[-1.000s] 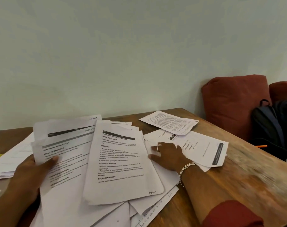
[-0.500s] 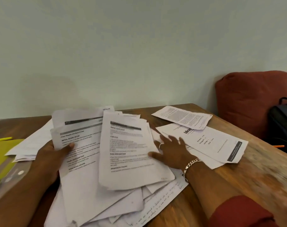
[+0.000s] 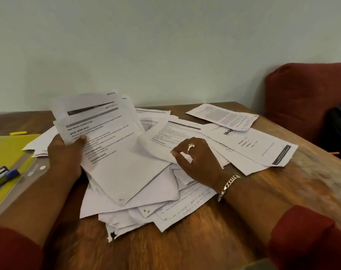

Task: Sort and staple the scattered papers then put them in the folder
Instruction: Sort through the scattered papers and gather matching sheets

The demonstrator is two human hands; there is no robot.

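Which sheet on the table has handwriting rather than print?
The handwritten sheet at the pile's near edge, under the right wrist; the others show printed text or blank backs.

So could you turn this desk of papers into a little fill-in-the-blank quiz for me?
1. The left hand grips a few printed sheets with its ____ on top.
2. The right hand wears a ring and a chain ____ at the wrist.
3. The folder at the left is ____ in colour.
4. The table is made of ____.

Missing words: thumb; bracelet; yellow; wood
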